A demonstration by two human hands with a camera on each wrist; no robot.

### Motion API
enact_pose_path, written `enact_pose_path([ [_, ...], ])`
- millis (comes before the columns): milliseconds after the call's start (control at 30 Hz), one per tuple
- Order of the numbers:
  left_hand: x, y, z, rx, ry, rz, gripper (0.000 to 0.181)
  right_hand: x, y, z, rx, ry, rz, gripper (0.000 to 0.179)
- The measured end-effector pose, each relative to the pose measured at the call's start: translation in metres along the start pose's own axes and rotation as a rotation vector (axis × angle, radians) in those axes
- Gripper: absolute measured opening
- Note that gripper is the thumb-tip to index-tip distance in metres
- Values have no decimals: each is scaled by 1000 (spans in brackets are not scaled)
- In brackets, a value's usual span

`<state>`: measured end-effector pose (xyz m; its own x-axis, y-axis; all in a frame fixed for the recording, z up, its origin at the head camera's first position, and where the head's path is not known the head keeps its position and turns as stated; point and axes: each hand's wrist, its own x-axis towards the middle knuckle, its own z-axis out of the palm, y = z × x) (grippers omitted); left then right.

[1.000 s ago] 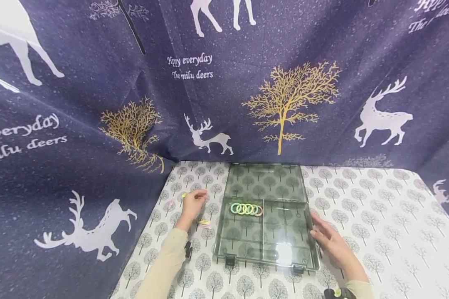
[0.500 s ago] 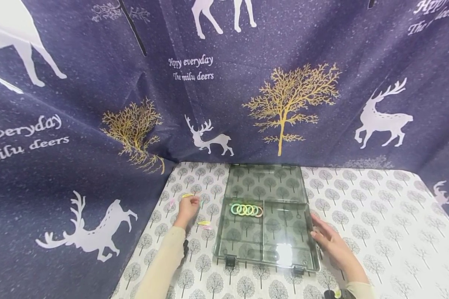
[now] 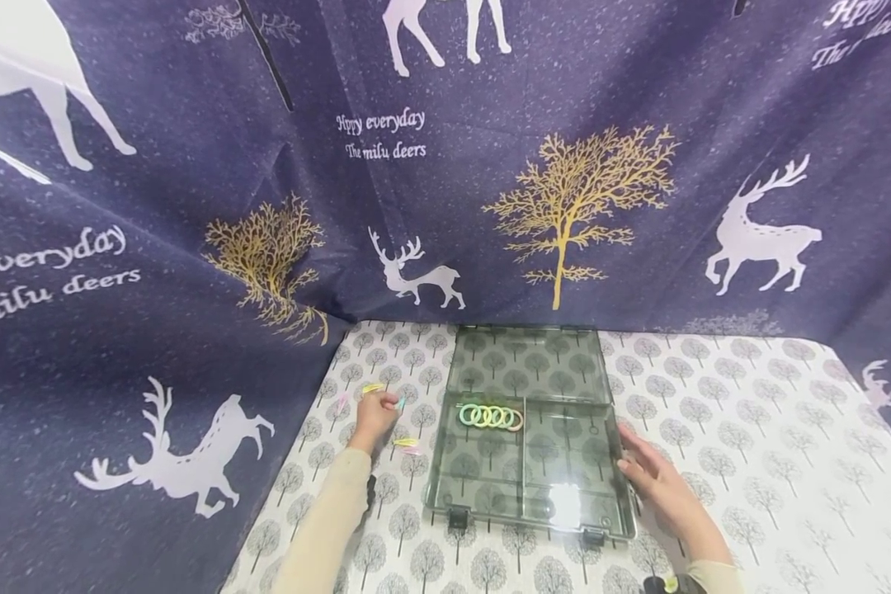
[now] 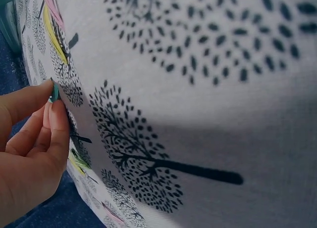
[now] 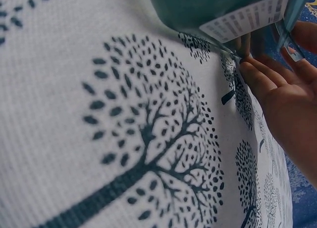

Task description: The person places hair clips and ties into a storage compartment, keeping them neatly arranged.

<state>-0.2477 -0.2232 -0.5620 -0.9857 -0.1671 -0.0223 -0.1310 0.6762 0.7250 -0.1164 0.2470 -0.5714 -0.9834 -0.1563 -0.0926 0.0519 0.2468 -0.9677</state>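
My left hand (image 3: pixel 377 415) pinches a small teal hair clip (image 4: pixel 54 92) between thumb and fingertips, just above the cloth. Yellow and pink hair clips lie on either side of that hand: a yellow clip (image 3: pixel 372 388) and a pink clip (image 3: pixel 341 403) beyond it, another yellow clip (image 3: pixel 405 443) and pink clip (image 3: pixel 412 451) nearer. At the right wall of a see-through grey-green storage box (image 3: pixel 483 523), my right hand (image 3: pixel 661 483) holds the edge, thumb at the rim and fingers against the outside. Several overlapping pastel rings (image 3: pixel 490 417) lie in the box's left half.
The box's lid (image 3: pixel 527 363) is folded back flat toward the hanging dark blue cloth (image 3: pixel 445 181). A divider (image 3: pixel 523 462) splits the box left and right. Two black latches (image 3: pixel 458 518) stick out at its front. A white tree-print cloth (image 3: pixel 772 462) covers the table.
My left hand has drawn back a little toward the left and lower, its fingers closing on the teal clip, which now shows at the fingertips. The right hand and the box have stayed put.
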Motion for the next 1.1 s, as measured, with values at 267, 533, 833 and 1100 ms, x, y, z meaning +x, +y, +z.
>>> enact_pose_path([
  [267, -2, -2, 3, 2, 6, -8, 19, 0, 2, -2, 9, -10, -11, 63],
  [533, -10, 0, 5, 5, -1, 12, 13, 1, 2, -2, 9, -18, 4, 62],
  [833, -12, 1, 7, -150, 22, 28, 15, 0, -1, -1, 17, -9, -3, 63],
  [1100, -16, 23, 9, -414, -8, -79, 17, 0, -1, -2, -13, -3, -10, 63],
])
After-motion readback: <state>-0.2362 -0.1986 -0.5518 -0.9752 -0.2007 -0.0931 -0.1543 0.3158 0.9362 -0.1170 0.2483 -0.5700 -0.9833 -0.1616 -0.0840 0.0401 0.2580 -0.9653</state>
